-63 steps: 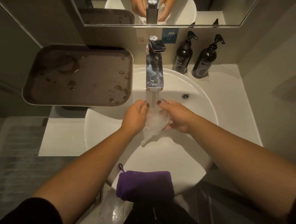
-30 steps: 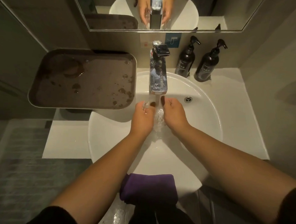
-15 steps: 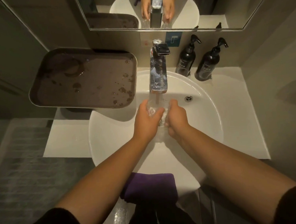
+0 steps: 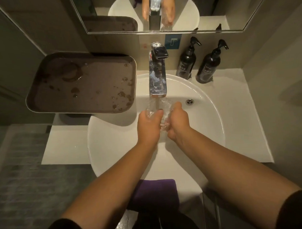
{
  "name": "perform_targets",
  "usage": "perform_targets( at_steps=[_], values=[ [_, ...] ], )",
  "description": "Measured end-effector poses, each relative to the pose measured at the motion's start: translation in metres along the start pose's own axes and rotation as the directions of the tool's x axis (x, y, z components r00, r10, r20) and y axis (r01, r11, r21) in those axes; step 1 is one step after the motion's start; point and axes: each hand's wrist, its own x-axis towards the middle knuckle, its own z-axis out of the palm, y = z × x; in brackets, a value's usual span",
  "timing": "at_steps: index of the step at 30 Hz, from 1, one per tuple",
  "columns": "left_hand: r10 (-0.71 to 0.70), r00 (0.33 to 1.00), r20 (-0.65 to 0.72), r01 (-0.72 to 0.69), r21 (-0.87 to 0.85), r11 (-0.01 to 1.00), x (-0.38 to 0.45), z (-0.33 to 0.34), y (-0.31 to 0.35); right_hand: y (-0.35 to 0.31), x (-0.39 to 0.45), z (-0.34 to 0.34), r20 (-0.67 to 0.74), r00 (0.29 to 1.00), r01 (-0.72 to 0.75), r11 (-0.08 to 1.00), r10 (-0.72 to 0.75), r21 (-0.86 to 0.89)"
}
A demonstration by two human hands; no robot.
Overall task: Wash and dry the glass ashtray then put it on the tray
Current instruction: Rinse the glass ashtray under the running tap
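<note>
Clear glass ashtray [image 4: 159,112] sits right under the running stream from the tall chrome tap [image 4: 157,76], over the round white basin [image 4: 207,122]. Left hand [image 4: 149,124] grips its left side, thumb pressed over the near rim, fingers curled underneath. Right hand [image 4: 178,123] clamps the other side, fingers folded tight around the glass. Water spills down between both palms. To the left, the brown rectangular tray [image 4: 80,84] lies well apart from the ashtray, spotted with wet marks. Two black pump bottles [image 4: 199,61] stand on the white counter [image 4: 246,114] behind the basin. Folded purple cloth [image 4: 155,191] rests on the basin's near edge, between the forearms.
</note>
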Motion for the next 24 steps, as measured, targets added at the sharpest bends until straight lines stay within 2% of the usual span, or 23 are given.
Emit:
perform_targets(
  at_steps=[2, 4, 6, 7, 9, 11, 13, 15, 17, 18, 19, 20, 21, 22, 23, 24],
  values=[
    [-0.081, 0.996, -0.022, 0.082, 0.051, 0.995, 0.012, -0.007, 0.007, 0.001, 0.001, 0.0, 0.014, 0.998, 0.064, 0.992, -0.063, -0.109],
    [-0.256, 0.967, 0.02, 0.255, 0.011, 0.967, 0.016, -0.013, 0.019, -0.001, 0.0, -0.005, 0.068, 0.975, 0.223, 0.92, -0.212, -0.322],
    [-0.326, 0.942, 0.08, 0.329, -0.018, 0.944, 0.019, -0.019, 0.026, -0.003, -0.003, -0.013, 0.223, 0.9, 0.436, 0.735, -0.376, -0.519],
    [-0.292, 0.951, 0.097, 0.288, 0.057, 0.956, 0.02, -0.02, 0.03, -0.003, -0.005, -0.016, 0.31, 0.851, 0.524, 0.632, -0.425, -0.571],
    [-0.198, 0.971, 0.135, 0.162, 0.242, 0.957, 0.022, -0.019, 0.034, -0.001, -0.006, -0.021, 0.393, 0.789, 0.608, 0.506, -0.473, -0.611],
    [-0.171, 0.974, 0.149, 0.118, 0.311, 0.943, 0.022, -0.016, 0.035, -0.002, -0.004, -0.023, 0.413, 0.751, 0.65, 0.468, -0.515, -0.599],
    [-0.219, 0.969, 0.117, 0.182, 0.262, 0.948, 0.019, -0.013, 0.039, -0.006, -0.004, -0.024, 0.436, 0.716, 0.688, 0.445, -0.545, -0.573],
    [-0.337, 0.935, 0.113, 0.318, 0.161, 0.934, 0.017, -0.013, 0.042, -0.011, -0.005, -0.025, 0.502, 0.66, 0.736, 0.345, -0.56, -0.583],
    [-0.381, 0.913, 0.145, 0.38, 0.038, 0.924, 0.013, -0.011, 0.041, -0.014, -0.007, -0.025, 0.552, 0.621, 0.759, 0.254, -0.556, -0.599],
    [-0.355, 0.925, 0.136, 0.362, -0.03, 0.932, 0.012, -0.01, 0.04, -0.015, -0.004, -0.024, 0.536, 0.634, 0.747, 0.262, -0.557, -0.612],
    [-0.302, 0.946, 0.116, 0.312, -0.075, 0.947, 0.01, -0.008, 0.037, -0.017, 0.0, -0.023, 0.485, 0.677, 0.713, 0.329, -0.553, -0.619],
    [-0.244, 0.965, 0.098, 0.254, -0.106, 0.961, 0.008, -0.006, 0.033, -0.02, 0.003, -0.021, 0.382, 0.761, 0.636, 0.488, -0.525, -0.597],
    [-0.193, 0.978, 0.076, 0.202, -0.132, 0.97, 0.006, -0.004, 0.03, -0.022, 0.004, -0.018, 0.254, 0.859, 0.51, 0.705, -0.444, -0.494],
    [-0.157, 0.986, 0.05, 0.163, -0.151, 0.975, 0.004, -0.001, 0.029, -0.021, 0.005, -0.014, 0.152, 0.935, 0.355, 0.871, -0.322, -0.341],
    [-0.134, 0.991, 0.016, 0.135, -0.146, 0.98, 0.003, 0.001, 0.029, -0.018, 0.002, -0.011, 0.095, 0.972, 0.231, 0.947, -0.215, -0.221],
    [-0.123, 0.992, -0.014, 0.12, -0.133, 0.984, 0.005, 0.003, 0.027, -0.013, 0.001, -0.009, 0.07, 0.986, 0.162, 0.977, -0.153, -0.141]
  ],
)
